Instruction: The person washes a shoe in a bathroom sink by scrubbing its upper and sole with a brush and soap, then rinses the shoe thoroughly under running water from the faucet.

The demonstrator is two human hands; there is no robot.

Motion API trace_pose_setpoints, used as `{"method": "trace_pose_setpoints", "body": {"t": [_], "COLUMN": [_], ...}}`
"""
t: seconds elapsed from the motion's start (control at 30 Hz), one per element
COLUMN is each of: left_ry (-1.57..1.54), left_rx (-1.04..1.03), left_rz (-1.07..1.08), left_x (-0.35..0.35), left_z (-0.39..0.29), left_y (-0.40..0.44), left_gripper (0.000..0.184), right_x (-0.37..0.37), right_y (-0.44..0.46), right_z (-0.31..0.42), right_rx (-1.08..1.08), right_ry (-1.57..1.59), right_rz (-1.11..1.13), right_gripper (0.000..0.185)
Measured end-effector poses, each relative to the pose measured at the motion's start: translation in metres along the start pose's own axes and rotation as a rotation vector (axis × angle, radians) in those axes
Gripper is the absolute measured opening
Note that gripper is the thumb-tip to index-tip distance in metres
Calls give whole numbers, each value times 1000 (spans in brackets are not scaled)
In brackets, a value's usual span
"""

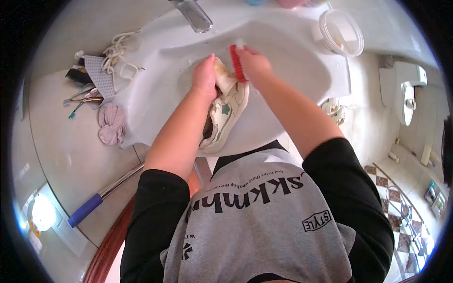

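Observation:
A cream-white sneaker [237, 104] with a green star on its side is held at a slant over the white washbasin [163, 101]. My left hand [204, 79] is closed around the sneaker's far end, thumb on top, its other fingers partly hidden behind the shoe. In my right hand [255, 65] is a scrub brush [237, 63] with red bristles and a pale back. The bristles face left and are close to the sneaker's upper right edge; whether they touch it I cannot tell.
Above the basin juts a chrome faucet [194, 16]. A clear plastic tub [340, 33] stands on the right rim. White laces [117, 52], a grey perforated holder [99, 73] with toothbrushes and a pink cloth [112, 123] sit at the left. Another pale shoe [334, 109] appears beyond the basin's right edge.

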State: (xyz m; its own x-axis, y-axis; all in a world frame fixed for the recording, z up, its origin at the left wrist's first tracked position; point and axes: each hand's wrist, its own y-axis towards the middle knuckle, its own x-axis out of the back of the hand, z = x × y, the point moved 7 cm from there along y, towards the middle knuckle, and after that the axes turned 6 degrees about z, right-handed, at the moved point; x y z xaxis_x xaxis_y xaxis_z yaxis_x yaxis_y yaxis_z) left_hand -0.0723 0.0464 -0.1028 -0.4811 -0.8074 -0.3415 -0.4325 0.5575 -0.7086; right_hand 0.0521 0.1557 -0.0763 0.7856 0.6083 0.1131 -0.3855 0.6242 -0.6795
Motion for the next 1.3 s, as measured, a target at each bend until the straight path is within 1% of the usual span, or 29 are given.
{"method": "trace_pose_setpoints", "body": {"t": [0.07, 0.1, 0.17, 0.2, 0.23, 0.27, 0.3, 0.33, 0.37, 0.4, 0.43, 0.47, 0.5, 0.53, 0.57, 0.63, 0.7, 0.77, 0.8, 0.87, 0.9, 0.97, 1.0, 1.03, 1.1, 1.17, 1.2, 1.23, 1.3], "left_ry": [-119, -130, 36, 74, 71, 120, 171, 255, 256, 302, 346, 351, 351, 389, 427, 438, 448, 367, 368, 487, 488, 489, 627, 620, 537, 578, 592, 606, 638], "left_rx": [68, 59, -108, -91, -96, -143, -190, -225, -227, -237, -245, -255, -257, -241, -224, -248, -268, -189, -186, -217, -214, -198, -208, -214, -248, -243, -240, -234, -209], "left_rz": [18, 13, 81, 56, 63, 87, 109, 140, 143, 204, 263, 244, 245, 225, 205, 188, 171, 191, 186, 105, 104, 193, 131, 129, 243, 200, 178, 155, 139], "left_x": [-3, 3, 7, 8, 3, -1, -4, -6, -7, -11, -16, -20, -21, -19, -18, -19, -24, -27, -27, -26, -24, -34, -32, -35, -42, -47, -50, -49, -49], "left_z": [-11, -13, -27, -29, -34, -41, -48, -53, -52, -51, -50, -50, -51, -51, -49, -49, -48, -43, -42, -41, -39, -37, -38, -39, -36, -42, -46, -48, -49], "left_y": [-9, 0, 19, 23, 25, 26, 27, 29, 31, 31, 28, 23, 25, 28, 31, 32, 31, 35, 36, 44, 48, 53, 55, 55, 51, 41, 36, 34, 37], "left_gripper": [35, 35, 40, 44, 44, 45, 46, 42, 42, 41, 39, 35, 35, 33, 32, 29, 27, 27, 27, 28, 28, 31, 31, 31, 31, 32, 32, 32, 33], "right_x": [18, 27, 30, 31, 25, 20, 18, 11, 1, -5, -6, -10, -13, -15, -17, -21, -26, -26, -24, -9, -7, 3, 3, 3, 0, 1, -2, -1, -1], "right_y": [-14, -23, -47, -50, -56, -64, -64, -66, -72, -70, -69, -70, -73, -80, -82, -84, -85, -82, -80, -90, -83, -83, -83, -81, -75, -65, -62, -64, -69], "right_z": [18, 25, 56, 67, 88, 107, 118, 131, 147, 153, 154, 160, 165, 172, 176, 183, 187, 198, 199, 218, 221, 210, 209, 202, 191, 191, 189, 193, 200], "right_rx": [155, 159, 281, 285, 420, 550, 553, 566, 579, 495, 496, 543, 591, 598, 597, 625, 630, 780, 775, 836, 863, 860, 877, 855, 825, 774, 712, 714, 750], "right_ry": [359, 349, 580, 577, 586, 593, 592, 645, 699, 918, 918, 929, 937, 945, 946, 806, 798, 766, 770, 342, 489, 347, 338, 324, 314, 508, 503, 504, 607], "right_rz": [69, 80, 290, 290, 388, 485, 482, 573, 665, 563, 562, 670, 778, 827, 827, 746, 769, 659, 661, 411, 493, 371, 371, 345, 323, 369, 441, 442, 482], "right_gripper": [58, 58, 58, 58, 55, 52, 52, 52, 53, 32, 32, 39, 47, 47, 47, 49, 52, 60, 60, 66, 69, 65, 65, 61, 58, 55, 54, 54, 58]}}
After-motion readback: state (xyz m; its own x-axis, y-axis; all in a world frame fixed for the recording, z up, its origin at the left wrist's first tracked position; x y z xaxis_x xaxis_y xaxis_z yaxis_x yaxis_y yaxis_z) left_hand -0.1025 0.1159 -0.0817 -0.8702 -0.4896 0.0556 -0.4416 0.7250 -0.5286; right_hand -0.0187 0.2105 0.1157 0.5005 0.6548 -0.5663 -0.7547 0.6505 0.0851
